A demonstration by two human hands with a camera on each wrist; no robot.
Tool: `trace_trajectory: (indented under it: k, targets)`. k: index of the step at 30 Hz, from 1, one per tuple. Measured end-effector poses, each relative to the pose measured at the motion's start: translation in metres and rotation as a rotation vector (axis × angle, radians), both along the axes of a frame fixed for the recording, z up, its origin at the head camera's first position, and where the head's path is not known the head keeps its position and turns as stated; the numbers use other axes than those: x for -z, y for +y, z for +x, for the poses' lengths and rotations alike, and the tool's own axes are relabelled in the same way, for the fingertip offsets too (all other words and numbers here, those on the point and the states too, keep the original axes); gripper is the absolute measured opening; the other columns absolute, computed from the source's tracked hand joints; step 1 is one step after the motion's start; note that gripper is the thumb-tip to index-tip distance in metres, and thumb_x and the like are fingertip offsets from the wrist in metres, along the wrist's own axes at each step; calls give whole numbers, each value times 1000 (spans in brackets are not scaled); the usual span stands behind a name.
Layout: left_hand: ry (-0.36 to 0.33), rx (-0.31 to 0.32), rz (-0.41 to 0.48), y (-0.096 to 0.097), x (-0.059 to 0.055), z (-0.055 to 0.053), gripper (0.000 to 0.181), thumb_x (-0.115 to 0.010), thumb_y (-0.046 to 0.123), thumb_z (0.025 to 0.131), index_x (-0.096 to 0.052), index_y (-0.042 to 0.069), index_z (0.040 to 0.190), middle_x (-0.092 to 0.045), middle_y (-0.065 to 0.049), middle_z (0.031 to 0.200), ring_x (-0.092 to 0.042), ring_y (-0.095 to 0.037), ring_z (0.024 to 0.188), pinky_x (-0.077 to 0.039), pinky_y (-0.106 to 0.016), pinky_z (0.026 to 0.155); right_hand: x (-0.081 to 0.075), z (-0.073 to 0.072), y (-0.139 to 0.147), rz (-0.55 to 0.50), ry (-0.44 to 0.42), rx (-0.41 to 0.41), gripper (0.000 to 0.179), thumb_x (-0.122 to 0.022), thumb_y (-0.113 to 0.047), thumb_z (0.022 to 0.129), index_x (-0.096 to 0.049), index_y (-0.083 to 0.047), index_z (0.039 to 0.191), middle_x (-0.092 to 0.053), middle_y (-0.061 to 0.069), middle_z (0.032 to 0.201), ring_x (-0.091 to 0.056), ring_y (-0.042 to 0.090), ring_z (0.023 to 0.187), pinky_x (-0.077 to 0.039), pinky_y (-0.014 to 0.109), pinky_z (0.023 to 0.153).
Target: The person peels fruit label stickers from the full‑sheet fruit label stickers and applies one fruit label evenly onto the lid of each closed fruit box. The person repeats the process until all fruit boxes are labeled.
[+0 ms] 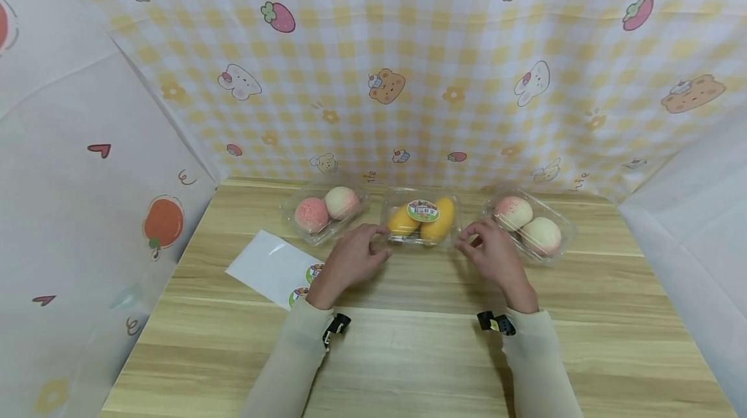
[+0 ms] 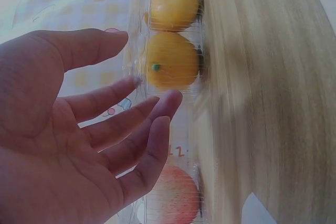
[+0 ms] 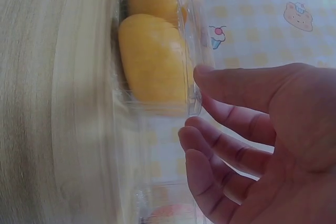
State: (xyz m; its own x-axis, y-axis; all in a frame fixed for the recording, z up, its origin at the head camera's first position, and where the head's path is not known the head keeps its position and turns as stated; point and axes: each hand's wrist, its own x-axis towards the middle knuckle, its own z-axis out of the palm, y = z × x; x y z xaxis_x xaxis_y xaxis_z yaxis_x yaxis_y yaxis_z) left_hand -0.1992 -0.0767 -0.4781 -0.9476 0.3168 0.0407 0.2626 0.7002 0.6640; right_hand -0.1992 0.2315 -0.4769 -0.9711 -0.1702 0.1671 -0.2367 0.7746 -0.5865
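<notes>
A clear plastic box (image 1: pixel 397 195) holds two yellow mangoes (image 1: pixel 439 220) and has an oval fruit sticker (image 1: pixel 423 210) on its lid. My left hand (image 1: pixel 357 256) is beside the box's left end, fingers loosely bent and thumb apart, with nothing held. At the opposite end is my right hand (image 1: pixel 493 253); in the right wrist view its thumb tip (image 3: pixel 203 74) lies at the rim of the box, touching or nearly so. Its fingers are relaxed. The mangoes (image 2: pixel 173 59) also show through the plastic in the left wrist view.
To the left stands a clear box with two pink-and-cream peaches (image 1: pixel 312 215); another box of two peaches (image 1: pixel 540 236) sits angled on the right. A white sticker sheet (image 1: pixel 268 266) with oval stickers lies partly under my left forearm. A checked cloth (image 1: pixel 350 81) hangs behind the wooden table (image 1: pixel 403 366).
</notes>
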Motion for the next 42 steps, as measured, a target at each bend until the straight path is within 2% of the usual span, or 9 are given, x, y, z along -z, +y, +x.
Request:
trace_trajectory:
  k: [6,11,15,20,33,42]
  targets:
    - [-2,28,-23,1,1,0,53,-78,23,103,-64,8,151,-64,-13,151,-69,-25,104,-58,-49,93,2,-2,0,0,35,-5,11,-85,-9,97,-79,-2,104,-73,22,123,-76,34,90,-59,55,79]
    - [-1,49,-34,0,1,0,59,-76,23,104,-58,8,158,-56,-15,161,-69,-30,112,-54,-55,106,3,-2,1,-14,43,-14,14,-83,-8,98,-80,1,109,-72,24,129,-77,35,90,-60,56,79]
    - [-9,55,-34,0,2,0,62,-75,24,104,-56,8,160,-51,-15,166,-65,-36,131,-47,-59,117,3,-2,2,-24,40,-17,18,-82,-7,99,-79,2,114,-71,25,132,-77,37,92,-61,57,79]
    - [-2,61,-39,0,6,-1,66,-75,25,104,-52,9,164,-47,-15,169,-51,-40,150,-41,-60,121,3,-2,2,-26,29,-23,24,-81,-7,99,-78,3,120,-69,26,136,-77,39,95,-61,58,81]
    - [-1,56,-51,2,15,-2,79,-75,27,104,-38,8,171,-36,-13,176,-39,-42,158,-36,-67,122,5,-3,0,-61,19,-83,43,-80,-5,99,-69,11,137,-63,31,144,-78,41,96,-64,57,82]
    - [-5,51,-44,4,21,-4,84,-75,27,103,-32,10,174,-35,-15,176,-40,-43,156,-37,-69,120,7,-3,0,-62,7,-95,49,-80,-7,100,-65,11,142,-60,31,149,-78,42,100,-63,58,85]
